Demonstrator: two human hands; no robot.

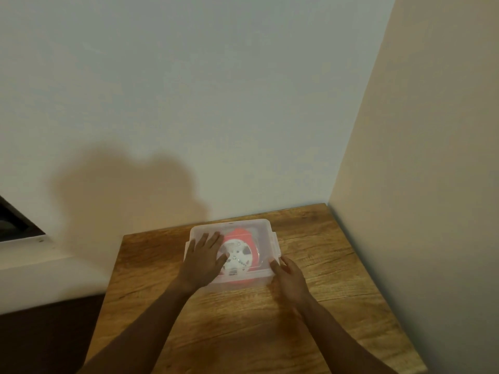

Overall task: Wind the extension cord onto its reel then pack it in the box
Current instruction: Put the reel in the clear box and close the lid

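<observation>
A clear plastic box [266, 233] stands near the far edge of the wooden table, its translucent lid on top. Through the lid shows the red and white cord reel [241, 252], lying flat inside. My left hand [204, 257] lies flat on the left half of the lid, fingers spread and straight. My right hand [290, 276] is at the box's near right corner, thumb on the lid's edge and fingers against the side by the latch; how tightly the fingers curl there is hard to see.
The wooden table [243, 325] fills a corner, with a white wall behind and a beige wall [418, 184] close on the right. A low white ledge and a dark frame [16, 222] lie to the left.
</observation>
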